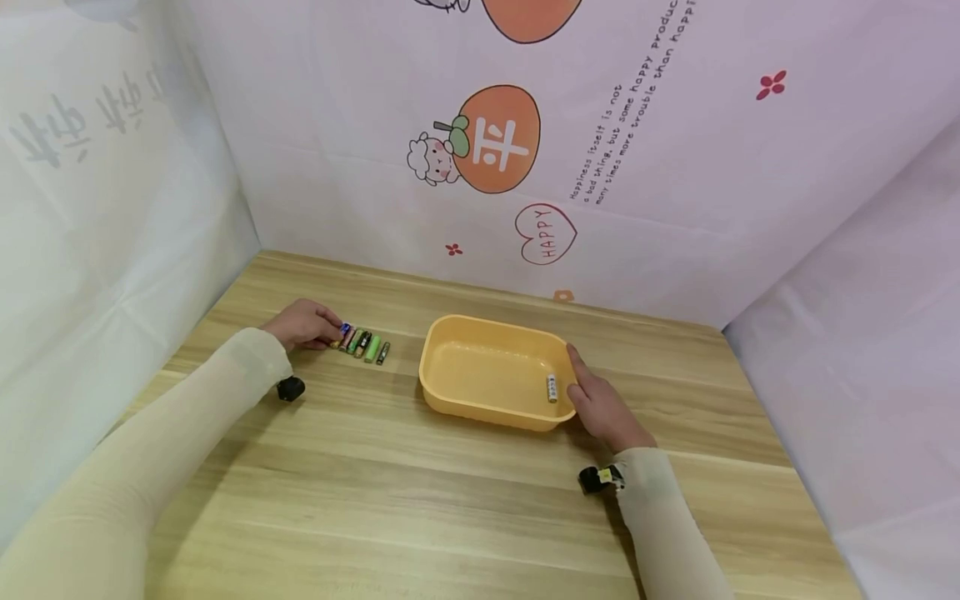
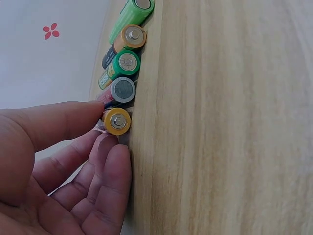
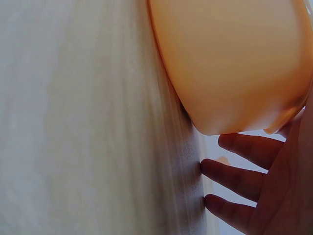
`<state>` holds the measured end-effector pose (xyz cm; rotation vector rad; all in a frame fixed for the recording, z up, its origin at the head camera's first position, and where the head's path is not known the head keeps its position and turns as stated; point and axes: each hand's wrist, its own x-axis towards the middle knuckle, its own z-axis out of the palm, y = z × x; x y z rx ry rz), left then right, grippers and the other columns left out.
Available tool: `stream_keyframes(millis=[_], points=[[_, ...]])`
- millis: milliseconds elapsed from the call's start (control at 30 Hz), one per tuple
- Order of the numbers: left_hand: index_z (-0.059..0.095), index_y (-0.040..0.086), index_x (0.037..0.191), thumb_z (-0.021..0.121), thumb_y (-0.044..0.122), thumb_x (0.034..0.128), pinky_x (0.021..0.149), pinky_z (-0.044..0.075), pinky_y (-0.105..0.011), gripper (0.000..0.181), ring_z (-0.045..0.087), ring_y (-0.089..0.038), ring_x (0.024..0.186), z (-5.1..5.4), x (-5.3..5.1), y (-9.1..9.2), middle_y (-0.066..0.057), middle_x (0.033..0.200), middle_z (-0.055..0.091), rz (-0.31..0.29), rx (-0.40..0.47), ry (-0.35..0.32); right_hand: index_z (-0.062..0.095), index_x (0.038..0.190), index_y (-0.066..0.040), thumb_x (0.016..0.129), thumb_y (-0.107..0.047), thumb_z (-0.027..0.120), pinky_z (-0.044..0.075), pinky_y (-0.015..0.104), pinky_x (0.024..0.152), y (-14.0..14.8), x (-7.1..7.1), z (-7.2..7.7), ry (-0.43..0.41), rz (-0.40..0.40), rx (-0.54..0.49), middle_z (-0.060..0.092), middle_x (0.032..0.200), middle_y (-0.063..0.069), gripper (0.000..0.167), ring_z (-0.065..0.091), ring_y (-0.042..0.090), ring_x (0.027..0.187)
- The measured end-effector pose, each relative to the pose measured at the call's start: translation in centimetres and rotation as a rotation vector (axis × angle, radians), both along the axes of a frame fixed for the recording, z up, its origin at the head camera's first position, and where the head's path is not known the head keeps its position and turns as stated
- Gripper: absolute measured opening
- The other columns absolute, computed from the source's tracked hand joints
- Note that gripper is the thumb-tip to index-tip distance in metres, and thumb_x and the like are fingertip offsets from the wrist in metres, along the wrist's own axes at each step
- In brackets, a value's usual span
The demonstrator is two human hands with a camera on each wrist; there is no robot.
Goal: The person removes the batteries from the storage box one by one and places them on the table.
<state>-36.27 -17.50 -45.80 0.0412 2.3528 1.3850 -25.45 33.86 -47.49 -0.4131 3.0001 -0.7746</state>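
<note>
Several batteries lie side by side in a row on the table at the left. My left hand [image 1: 303, 323] is at the row's left end, its thumb and fingers pinching a gold-ended battery [image 2: 117, 121]. Beside that one in the left wrist view are a pink battery [image 2: 122, 90], a green one [image 2: 128, 62] and a light green one [image 2: 129, 18]. My right hand [image 1: 606, 410] grips the right end of a yellow-orange plastic basin [image 1: 480, 375], thumb at the rim and the other fingers outside. Inside the basin, near its right wall, is a white battery [image 1: 552, 388].
The wooden table [image 1: 420, 500] meets a printed cloth backdrop [image 1: 360, 167] at the back, with cloth walls at both sides. A dark battery [image 1: 383, 353] ends the row on the right, a short gap from the basin. Each wrist bears a small black camera [image 1: 291, 388].
</note>
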Motion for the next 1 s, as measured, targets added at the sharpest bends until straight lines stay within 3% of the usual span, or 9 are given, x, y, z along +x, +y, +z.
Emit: stream_keyframes(millis=[267,433,600,833,1000], points=[[0.053,-0.009,0.128,0.064,0.011,0.094,0.073,0.056,-0.031,0.041,0.062,-0.019,0.086,0.1,-0.2,-0.5,-0.013,0.106,0.064,-0.005,0.023,-0.017,-0.002,0.157,-0.027,0.102,-0.02,0.032,0.03,0.055,0.109,0.0,0.0,0.2,0.0,0.009,-0.015,0.032,0.153,0.017,0.065,0.037,0.039,0.135],[0.053,-0.009,0.128,0.056,0.014,0.0988,0.076,0.057,-0.032,0.037,0.062,-0.023,0.09,0.7,0.0,-0.5,-0.017,0.108,0.063,-0.009,0.038,-0.014,-0.001,0.157,-0.023,0.101,-0.02,0.032,0.03,0.056,0.109,0.1,-0.1,0.2,0.005,0.018,-0.013,0.032,0.153,0.018,0.065,0.037,0.039,0.134],[0.053,-0.005,0.13,0.051,0.017,0.1018,0.077,0.056,-0.033,0.036,0.061,-0.024,0.093,1.4,0.2,0.1,-0.019,0.114,0.059,-0.006,0.052,-0.006,0.0,0.157,-0.022,0.101,-0.019,0.032,0.03,0.055,0.109,0.2,-0.2,0.3,0.016,0.021,-0.007,0.033,0.152,0.018,0.065,0.038,0.039,0.134],[0.053,-0.004,0.131,0.052,0.02,0.1021,0.076,0.056,-0.036,0.037,0.06,-0.025,0.092,2.0,0.3,1.3,-0.02,0.114,0.059,-0.063,0.025,0.044,0.002,0.158,-0.021,0.101,-0.02,0.032,0.031,0.055,0.109,0.0,0.0,0.2,0.016,0.021,-0.007,0.033,0.152,0.018,0.065,0.038,0.039,0.133],[0.052,-0.004,0.133,0.052,0.02,0.102,0.08,0.054,-0.042,0.039,0.06,-0.032,0.098,2.7,0.6,2.7,-0.024,0.118,0.057,-0.08,0.089,0.028,0.001,0.158,-0.021,0.101,-0.019,0.032,0.032,0.056,0.108,-0.1,0.0,0.2,0.026,0.016,-0.003,0.034,0.151,0.02,0.064,0.039,0.041,0.132]])
